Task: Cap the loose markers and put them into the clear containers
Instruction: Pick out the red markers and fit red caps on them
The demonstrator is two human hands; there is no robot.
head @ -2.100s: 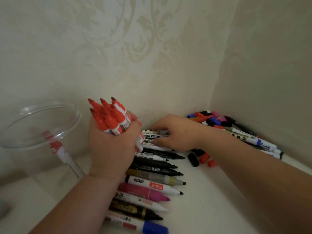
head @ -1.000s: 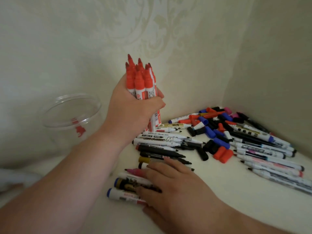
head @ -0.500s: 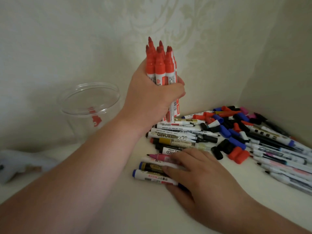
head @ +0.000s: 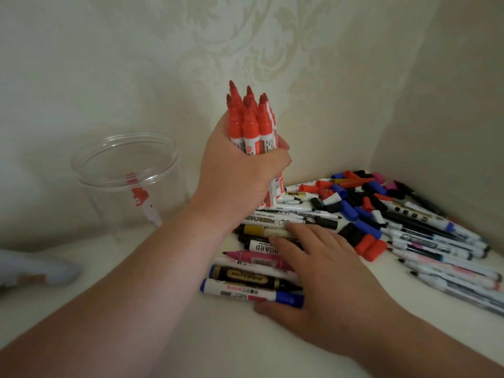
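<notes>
My left hand grips an upright bundle of several uncapped red markers, tips up, their lower ends standing on the pile. My right hand lies flat with spread fingers on a row of loose markers, its thumb under the blue-capped marker. A clear container stands to the left of my left hand, open at the top, with one red marker leaning inside it. Loose caps in red, blue and black lie in the corner.
Two wallpapered walls meet in a corner behind the pile. More white-barrelled markers fan out along the right wall. A pale blurred object lies at the far left on the white surface.
My left hand lifted the red bundle from low beside the pile to upright, then lowered it slightly. My right hand left the corner and came to rest on the near row of markers.
</notes>
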